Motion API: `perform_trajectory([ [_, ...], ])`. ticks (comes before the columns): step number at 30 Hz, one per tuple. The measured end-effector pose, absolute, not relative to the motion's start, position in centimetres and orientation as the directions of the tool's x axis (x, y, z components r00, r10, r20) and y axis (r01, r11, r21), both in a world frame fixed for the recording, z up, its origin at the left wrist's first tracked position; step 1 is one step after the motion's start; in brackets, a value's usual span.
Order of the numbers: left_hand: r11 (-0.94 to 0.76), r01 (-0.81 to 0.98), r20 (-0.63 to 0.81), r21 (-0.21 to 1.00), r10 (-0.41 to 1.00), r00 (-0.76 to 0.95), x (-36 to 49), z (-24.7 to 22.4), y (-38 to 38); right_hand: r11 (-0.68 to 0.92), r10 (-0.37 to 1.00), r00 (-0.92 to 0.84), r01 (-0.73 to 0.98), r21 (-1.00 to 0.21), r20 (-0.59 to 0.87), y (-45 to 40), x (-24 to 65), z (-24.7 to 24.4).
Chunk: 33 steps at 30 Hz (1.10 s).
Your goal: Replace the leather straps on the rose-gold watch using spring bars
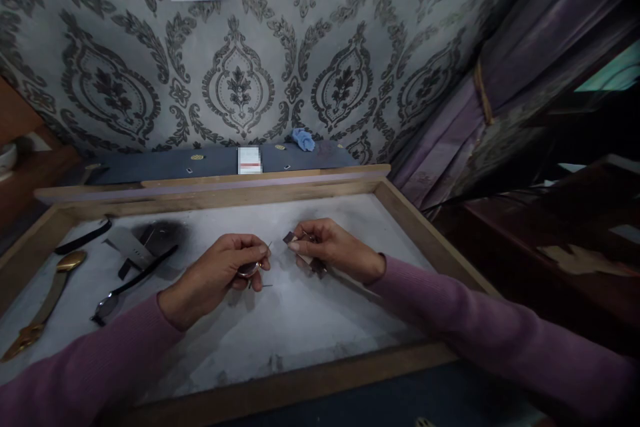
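Note:
My left hand (233, 263) is closed round a small round metal-rimmed piece (249, 271), like a watch case, above the white tray surface (280, 340). Thin pins or wires stick out by its fingertips. To the right, my right hand (320, 247) pinches a small flat pale piece (303, 253) with a dark end (289, 237). Some dark, shiny thing shows under its fingers, too unclear to name. The two hands are apart, with a short gap between them.
At the tray's left lie a gold watch (63, 280), a black-strapped watch (107, 305), a black strap (85, 239) and a grey object (129, 247). Wooden edges (310, 380) frame the tray. Behind it are a small box (249, 160) and a blue crumpled cloth (303, 139).

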State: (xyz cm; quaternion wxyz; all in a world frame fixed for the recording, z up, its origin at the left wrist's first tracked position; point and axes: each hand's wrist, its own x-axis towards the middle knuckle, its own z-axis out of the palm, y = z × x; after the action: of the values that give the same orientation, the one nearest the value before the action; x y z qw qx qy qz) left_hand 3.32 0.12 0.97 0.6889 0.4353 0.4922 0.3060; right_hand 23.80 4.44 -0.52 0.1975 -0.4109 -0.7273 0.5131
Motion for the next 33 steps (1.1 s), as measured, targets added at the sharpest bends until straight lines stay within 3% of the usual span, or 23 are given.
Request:
perform_trajectory([
  [3,0.435,0.004,-0.410,0.901,0.846,0.341,3.5,1.0,-0.2,-0.208,0.774,-0.592,0.098,-0.973,-0.225,3.8,23.3,-0.2],
  [7,0.435,-0.002,-0.409,0.900,0.846,0.342,3.8,1.1,-0.5,-0.304,0.757,-0.614,-0.030,-0.952,-0.222,3.2,22.8,-0.1],
  [27,0.414,0.010,-0.396,0.910,0.863,0.315,4.0,1.5,-0.4,-0.297,0.716,-0.664,-0.008,-0.955,-0.217,3.1,22.6,-0.3],
  [33,0.406,-0.008,-0.381,0.914,0.865,0.326,3.9,1.4,-0.4,-0.180,0.711,-0.679,0.074,-0.981,-0.181,2.8,22.7,0.2],
])
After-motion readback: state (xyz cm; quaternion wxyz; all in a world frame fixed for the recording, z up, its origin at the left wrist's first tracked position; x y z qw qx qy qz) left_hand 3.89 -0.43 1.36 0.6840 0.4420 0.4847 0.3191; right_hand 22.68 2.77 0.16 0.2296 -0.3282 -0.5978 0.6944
